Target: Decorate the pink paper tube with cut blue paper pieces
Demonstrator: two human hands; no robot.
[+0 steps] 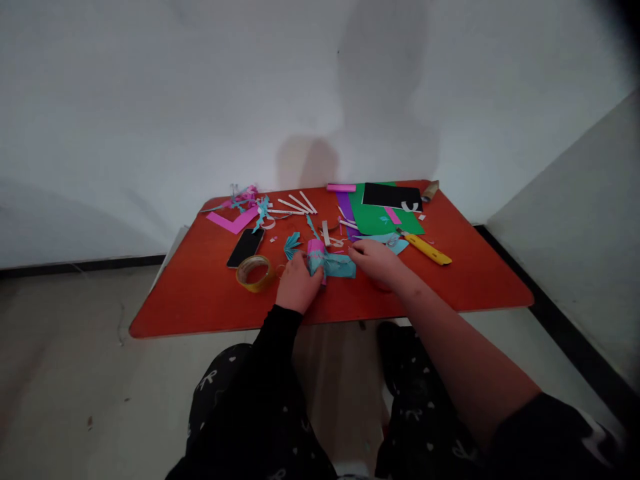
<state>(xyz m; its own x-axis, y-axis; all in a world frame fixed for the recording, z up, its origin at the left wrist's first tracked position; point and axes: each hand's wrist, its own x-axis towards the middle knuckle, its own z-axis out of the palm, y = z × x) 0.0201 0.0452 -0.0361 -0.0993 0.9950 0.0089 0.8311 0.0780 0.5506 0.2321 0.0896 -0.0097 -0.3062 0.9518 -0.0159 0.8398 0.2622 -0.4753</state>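
My left hand (299, 283) is closed around a pink and light-blue paper piece (316, 252), holding it over the front middle of the table. A light-blue crinkled strip (341, 265) sticks out from it to the right. Just past the strip's end is my right hand (374, 259), its fingers curled together; what they pinch, if anything, is too small to make out. Beyond the left hand lies a folded light-blue paper fan (292, 245). A roll of yellow tape (255, 273) stands to the left of that hand.
On the red table (190, 300) are a black phone (245, 247), several white paper sticks (299, 203), a green sheet (373, 217), a black sheet (393, 197) and a yellow box cutter (427, 249). Pink paper scraps (235, 220) lie at the left; a wall (200, 100) rises behind.
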